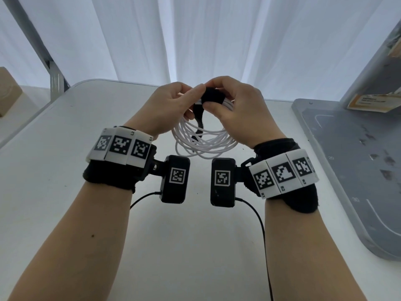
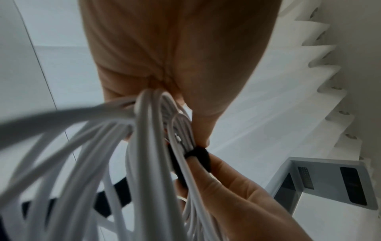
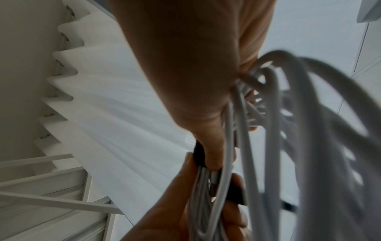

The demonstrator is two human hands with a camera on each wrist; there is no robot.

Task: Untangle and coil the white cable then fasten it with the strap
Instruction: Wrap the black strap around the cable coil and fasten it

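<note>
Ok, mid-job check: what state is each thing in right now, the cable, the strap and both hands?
white cable: coiled in loops, held up above the table.
strap: black, wrapped over the bundle's top, tail hanging loose, not yet fastened.
left hand: pinching the bundle beside the strap.
right hand: gripping the strap on the bundle.
</note>
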